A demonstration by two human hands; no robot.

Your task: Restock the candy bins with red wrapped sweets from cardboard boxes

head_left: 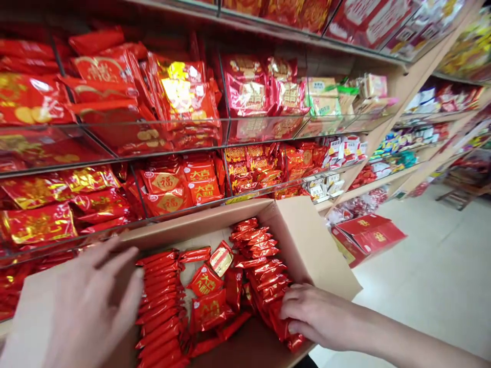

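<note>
Brown cardboard makes up the large, lidless rectangular box (pixel 318 245) at the near middle, its far wall close against the shelving. Inside, small shiny red foil packets stand in two rows, a left row (pixel 159 306) and a right row (pixel 263 255), with loose red packets with gold lettering (pixel 209 309) lying at angles between them. One gold-faced packet (pixel 221 259) lies tilted at the far end of that gap.

The right hand (pixel 310 312) reaches in over the right side, fingers curled against packets at the near end of the right row; whether it grips one I cannot tell. The left hand (pixel 97 291), blurred, is above the left side of the box with fingers spread apart and nothing visible in its grasp, and it hides part of the rim there.

Clear plastic shelf fronts (pixel 264 128) and dividers stand between the box and the shelved goods: red and gold packs (pixel 180 92) at left, pink packs (pixel 249 97) mid-shelf, green-and-cream packs (pixel 324 99) farther right. The box's far wall covers part of the lower shelf. Beyond the right flap, a red cardboard carton (pixel 370 235) rests on the pale, glossy floor (pixel 422 276); a dark low stool (pixel 458 191) stands farther off.
</note>
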